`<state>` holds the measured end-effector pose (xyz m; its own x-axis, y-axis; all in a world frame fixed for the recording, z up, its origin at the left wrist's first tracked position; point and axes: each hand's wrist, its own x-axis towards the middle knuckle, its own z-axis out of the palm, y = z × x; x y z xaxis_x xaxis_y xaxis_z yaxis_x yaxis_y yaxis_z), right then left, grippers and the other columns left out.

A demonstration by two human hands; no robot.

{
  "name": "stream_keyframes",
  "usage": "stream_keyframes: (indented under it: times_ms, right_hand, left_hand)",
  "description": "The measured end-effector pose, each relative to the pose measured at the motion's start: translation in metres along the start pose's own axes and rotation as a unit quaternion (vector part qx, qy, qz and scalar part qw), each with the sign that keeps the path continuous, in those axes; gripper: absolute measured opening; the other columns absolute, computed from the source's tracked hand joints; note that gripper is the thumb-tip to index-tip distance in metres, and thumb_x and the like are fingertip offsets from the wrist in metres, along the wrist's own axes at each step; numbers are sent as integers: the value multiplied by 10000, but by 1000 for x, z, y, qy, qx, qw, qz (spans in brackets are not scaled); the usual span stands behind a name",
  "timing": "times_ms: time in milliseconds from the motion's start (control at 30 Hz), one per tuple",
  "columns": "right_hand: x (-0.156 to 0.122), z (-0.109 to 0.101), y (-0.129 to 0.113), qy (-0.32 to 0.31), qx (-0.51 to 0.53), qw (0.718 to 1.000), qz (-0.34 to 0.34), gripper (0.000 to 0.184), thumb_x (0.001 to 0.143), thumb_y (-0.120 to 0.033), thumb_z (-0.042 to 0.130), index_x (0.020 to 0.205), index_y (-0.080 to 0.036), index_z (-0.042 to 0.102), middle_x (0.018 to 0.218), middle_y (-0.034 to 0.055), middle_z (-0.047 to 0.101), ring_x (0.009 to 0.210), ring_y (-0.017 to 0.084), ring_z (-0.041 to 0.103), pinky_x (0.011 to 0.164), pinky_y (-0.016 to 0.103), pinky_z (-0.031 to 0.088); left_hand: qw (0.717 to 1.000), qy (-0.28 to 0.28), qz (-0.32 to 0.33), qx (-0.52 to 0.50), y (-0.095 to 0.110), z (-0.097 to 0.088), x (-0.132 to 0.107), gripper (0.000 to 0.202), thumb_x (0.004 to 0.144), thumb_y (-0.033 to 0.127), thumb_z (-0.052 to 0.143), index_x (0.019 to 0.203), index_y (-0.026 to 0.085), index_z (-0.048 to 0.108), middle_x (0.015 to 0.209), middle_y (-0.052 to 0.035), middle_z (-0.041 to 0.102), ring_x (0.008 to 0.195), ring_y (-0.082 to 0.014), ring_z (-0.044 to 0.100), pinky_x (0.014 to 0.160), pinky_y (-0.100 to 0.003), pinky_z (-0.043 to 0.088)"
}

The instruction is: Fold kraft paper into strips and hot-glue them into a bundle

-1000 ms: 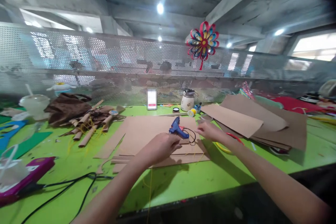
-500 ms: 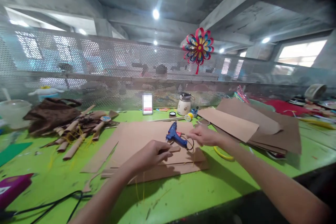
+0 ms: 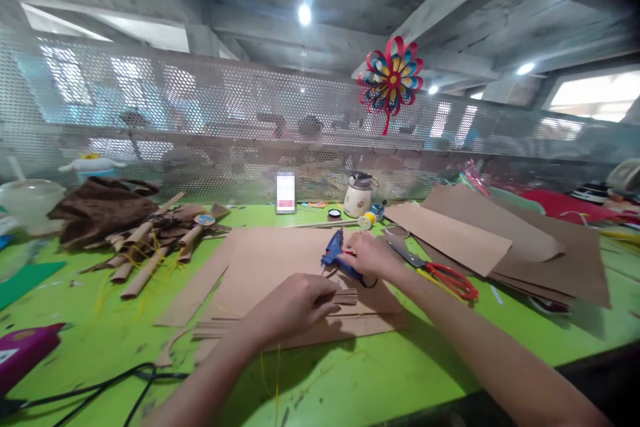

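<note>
My right hand (image 3: 369,255) lies over the handle of a blue glue gun (image 3: 333,253) that rests on a flat stack of brown cardboard sheets (image 3: 270,260). Its fingers curl round the gun. My left hand (image 3: 295,305) presses down on narrow cardboard strips (image 3: 345,296) at the near edge of the stack, fingers bent together. Both forearms reach in from the bottom of the view over the green table (image 3: 350,373).
Red-handled scissors (image 3: 440,272) lie right of the gun. Large brown paper sheets (image 3: 500,240) are piled at the right. Rolled paper tubes (image 3: 150,247) and brown fabric lie left. A small jar (image 3: 359,195), phone (image 3: 285,192), black cable (image 3: 100,387) and a perforated metal screen behind.
My right hand has moved left onto the glue gun and closed round it. The left hand stays on the strips. The scissors are now uncovered.
</note>
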<state>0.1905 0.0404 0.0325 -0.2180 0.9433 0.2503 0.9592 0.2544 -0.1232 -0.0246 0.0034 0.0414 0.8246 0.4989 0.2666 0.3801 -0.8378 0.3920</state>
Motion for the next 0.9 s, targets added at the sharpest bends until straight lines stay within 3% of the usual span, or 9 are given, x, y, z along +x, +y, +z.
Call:
stream_keyframes:
  times_ms: [67,167,300,467,567,767,833,900]
  right_hand:
    - [8,21,-9,-6,-48,999,19,342,800,-409,528,858,-100,664,973,183,633,991,309,501,815,366,385]
    - [7,41,-15,-12,-78,996,42,285,751,-304,565,943,-108,638,1019,174,615,968,299,509,811,366,383]
    - [2,46,-11,11,-43,996,76,270,707,-226,573,952,-125,625,1003,151,625,924,271,539,767,325,390]
    - [6,20,5,97,102,983,114,205,740,-257,551,904,-163,629,910,99,664,840,226,592,711,283,408]
    - [7,-4,21,145,259,946,134,230,755,-301,565,923,-155,624,868,101,674,817,231,621,716,306,440]
    - [-20,-46,34,50,546,836,-27,321,868,-402,493,1002,-142,627,992,112,663,833,190,642,770,342,492]
    - [-32,-53,32,21,568,822,-48,320,884,-402,486,975,-142,648,959,109,669,808,183,640,771,340,490]
    - [-41,-55,31,-2,560,826,-60,333,896,-408,471,945,-141,663,936,109,672,790,180,638,765,333,486]
  left_hand:
    - [999,3,-7,31,-1,1,0,183,859,259,494,755,164,611,678,-10,616,609,-114,516,570,-210,335]
    - [998,7,-16,58,-3,1,0,192,859,241,488,705,164,574,657,-1,600,584,-108,493,542,-210,299]
    - [999,9,-17,50,-4,2,0,203,875,251,462,734,168,582,686,-8,616,596,-110,504,547,-212,297]
    - [999,5,-33,35,-8,2,0,241,885,296,447,779,168,622,694,-25,629,606,-119,522,560,-220,319]
    - [998,3,-55,26,-13,-4,-2,249,893,309,433,857,174,640,738,-35,650,631,-124,541,579,-221,344]
    - [993,38,-104,49,-28,-19,-3,276,893,348,431,947,181,644,804,-49,666,683,-137,560,607,-227,372]
    - [993,35,-106,49,-30,-20,-3,268,890,344,439,952,187,646,795,-40,665,679,-134,558,608,-223,375]
    - [993,29,-107,47,-31,-19,-3,263,890,334,441,963,190,649,793,-35,666,677,-131,560,609,-220,380]
